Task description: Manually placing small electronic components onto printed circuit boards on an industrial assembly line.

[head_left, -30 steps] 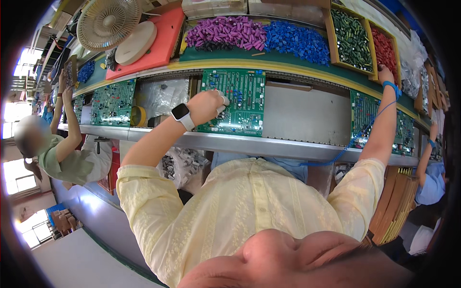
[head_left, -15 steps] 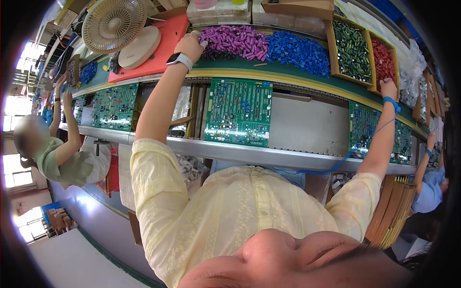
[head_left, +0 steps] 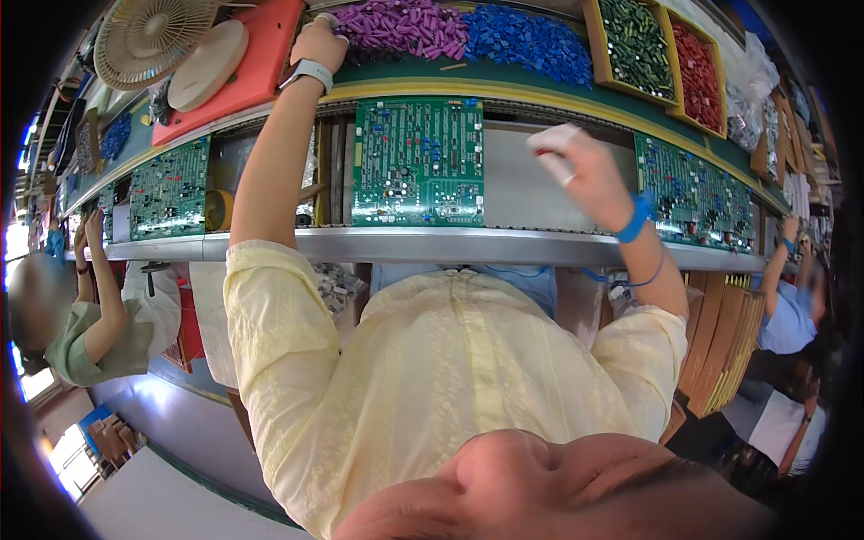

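Note:
My left hand (head_left: 319,47) is at the left end of a heap of purple cylindrical components (head_left: 409,29), its fingers curled down. Whatever it pinches there is hidden. Over the line, my right hand (head_left: 594,175) hangs in the air, slightly blurred, with pale covers on its fingertips. Between its thumb and finger shows a small red component (head_left: 541,153). A green circuit board (head_left: 418,162) with many small parts lies between my two arms, left of my right hand. The red components box (head_left: 698,76) stands at the far right.
Blue components (head_left: 526,45) lie beside the purple ones, then a box of green components (head_left: 634,49). Other boards (head_left: 693,193) sit along the line. A fan (head_left: 148,40) stands far left. A blue cord trails from my right wristband (head_left: 637,219). Co-workers sit on both sides.
My right hand has left the red components box and moved left and nearer, with a small red component in its fingers. My left hand stays by the purple heap. The whole view has shifted slightly.

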Demonstrator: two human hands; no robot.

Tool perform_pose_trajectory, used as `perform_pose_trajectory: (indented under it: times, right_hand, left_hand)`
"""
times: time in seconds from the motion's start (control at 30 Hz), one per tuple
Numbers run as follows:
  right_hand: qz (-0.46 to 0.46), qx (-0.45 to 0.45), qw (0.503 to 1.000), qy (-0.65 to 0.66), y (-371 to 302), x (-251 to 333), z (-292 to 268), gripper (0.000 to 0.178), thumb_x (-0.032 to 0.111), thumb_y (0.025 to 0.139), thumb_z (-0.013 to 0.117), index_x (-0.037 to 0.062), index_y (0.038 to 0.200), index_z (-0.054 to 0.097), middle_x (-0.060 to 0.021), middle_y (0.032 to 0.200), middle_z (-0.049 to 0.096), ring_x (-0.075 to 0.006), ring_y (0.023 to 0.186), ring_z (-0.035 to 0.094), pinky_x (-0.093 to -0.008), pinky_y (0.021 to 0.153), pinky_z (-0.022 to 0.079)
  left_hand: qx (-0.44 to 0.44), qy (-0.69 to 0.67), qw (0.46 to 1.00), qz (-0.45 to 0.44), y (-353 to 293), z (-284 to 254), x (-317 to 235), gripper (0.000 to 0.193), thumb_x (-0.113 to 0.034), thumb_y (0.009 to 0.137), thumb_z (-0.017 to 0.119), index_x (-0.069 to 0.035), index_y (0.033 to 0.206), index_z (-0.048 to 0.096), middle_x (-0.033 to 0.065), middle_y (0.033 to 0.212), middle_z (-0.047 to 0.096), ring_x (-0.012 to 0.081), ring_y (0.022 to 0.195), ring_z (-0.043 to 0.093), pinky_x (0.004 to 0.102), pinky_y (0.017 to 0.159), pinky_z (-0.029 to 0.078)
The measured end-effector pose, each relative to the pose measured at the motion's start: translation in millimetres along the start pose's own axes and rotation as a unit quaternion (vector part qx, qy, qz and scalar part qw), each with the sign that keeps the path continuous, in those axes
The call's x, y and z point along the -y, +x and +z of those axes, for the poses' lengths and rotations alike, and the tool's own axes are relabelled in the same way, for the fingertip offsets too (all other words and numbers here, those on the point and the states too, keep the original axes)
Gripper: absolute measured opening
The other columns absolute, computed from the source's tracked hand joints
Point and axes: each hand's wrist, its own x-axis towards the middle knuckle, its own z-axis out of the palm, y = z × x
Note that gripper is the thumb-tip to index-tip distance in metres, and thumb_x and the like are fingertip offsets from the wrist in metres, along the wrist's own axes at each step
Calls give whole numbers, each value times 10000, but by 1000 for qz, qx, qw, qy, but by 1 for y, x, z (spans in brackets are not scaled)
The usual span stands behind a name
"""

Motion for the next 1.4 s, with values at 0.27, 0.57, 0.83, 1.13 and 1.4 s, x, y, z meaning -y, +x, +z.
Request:
perform_pose_trajectory:
  times: [0.27, 0.57, 0.83, 1.13, 1.4]
  right_hand:
    - [15, 98, 993, 66, -9, 36, 59, 206, 16, 773, 568, 63, 968, 612, -107, 858, 557, -252, 725, 573, -324, 669, 474]
    - [117, 106, 984, 84, -11, 27, 64, 264, -8, 741, 618, 32, 1001, 589, -87, 897, 562, -185, 722, 549, -281, 669, 472]
    - [20, 105, 992, -61, -10, 29, 71, 231, 67, 732, 639, 42, 958, 597, -103, 901, 576, -262, 739, 561, -350, 673, 476]
    - [33, 117, 987, -105, -7, 32, 78, 174, 75, 703, 641, 35, 866, 595, -104, 849, 590, -279, 766, 561, -367, 675, 464]
    - [34, 129, 983, -124, -5, 34, 79, 163, 89, 701, 639, 35, 849, 595, -104, 858, 590, -293, 801, 560, -379, 711, 463]
  left_hand:
    - [-71, -132, 987, 52, -22, -31, 14, 322, -199, 746, 558, -124, 1051, 629, 146, 947, 641, 278, 861, 624, 358, 778, 487]
    - [-2, -327, 934, 144, -142, -85, -2, 223, -78, 787, 615, -44, 1007, 635, 115, 1022, 628, 184, 869, 626, 287, 738, 496]
    - [172, -358, 918, 15, -188, -100, 9, 241, -57, 792, 620, -7, 1028, 627, 109, 832, 672, 126, 729, 641, 243, 651, 493]
    - [199, -340, 916, 70, -210, -96, 16, 175, -76, 777, 646, -24, 942, 625, 128, 808, 658, 178, 657, 623, 265, 617, 490]
    - [216, -333, 913, 95, -216, -92, 18, 177, -79, 766, 659, -23, 931, 626, 130, 797, 644, 202, 668, 618, 281, 618, 486]
